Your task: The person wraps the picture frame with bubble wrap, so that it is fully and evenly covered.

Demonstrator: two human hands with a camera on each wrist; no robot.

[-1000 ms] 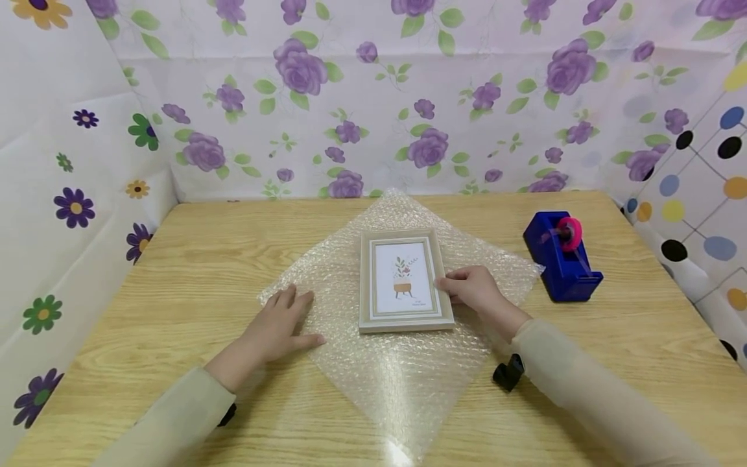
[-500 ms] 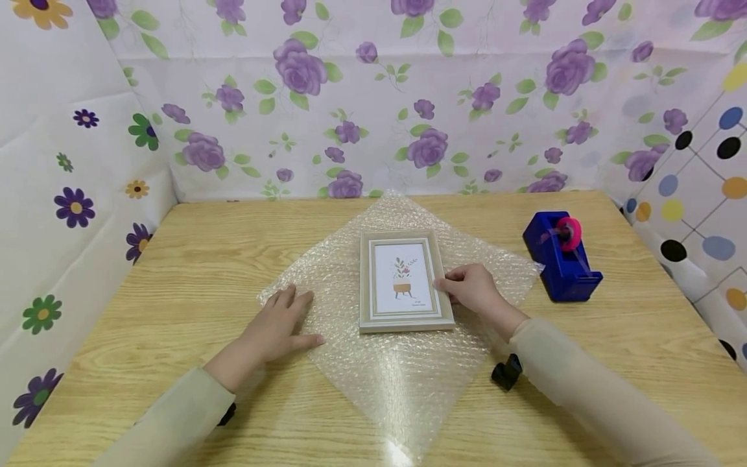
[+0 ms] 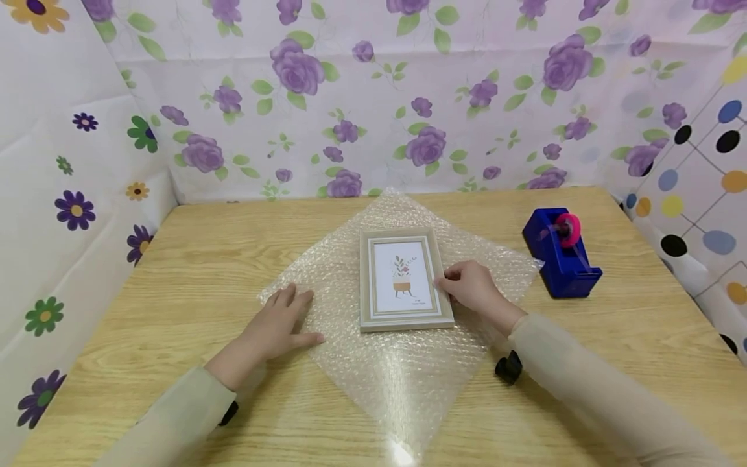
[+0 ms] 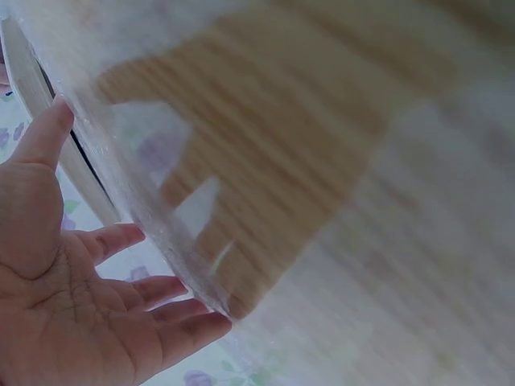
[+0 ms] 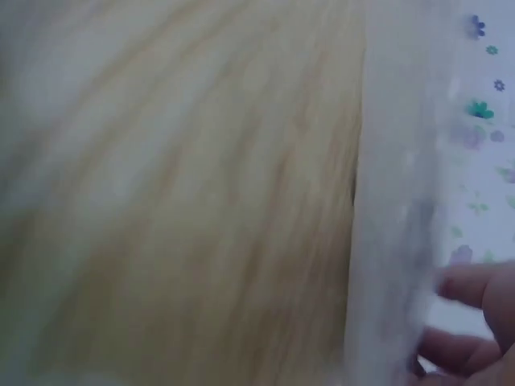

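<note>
A cream picture frame point(image 3: 364, 285) with a potted-plant print lies face up on a sheet of bubble wrap point(image 3: 388, 383), which is turned with one corner toward me. My right hand point(image 3: 475, 288) grips the frame's right edge, thumb on the face and the other fingers curled at the side. In the right wrist view, fingertips of that hand point(image 5: 471, 289) show beside the frame's pale edge. With fingers spread, my left hand point(image 3: 274, 327) rests on the left corner of the wrap. The left wrist view has its fingertips point(image 4: 213, 322) touching the film's edge.
A blue tape dispenser point(image 3: 563, 259) with a pink-cored roll stands to the right, close to the wrap's right corner. The wooden table point(image 3: 216, 259) is bounded by a floral cloth point(image 3: 373, 117) at the back and patterned sheets at both sides.
Both hands, the picture frame and the bubble wrap stay in place; the head view has only shifted slightly.
</note>
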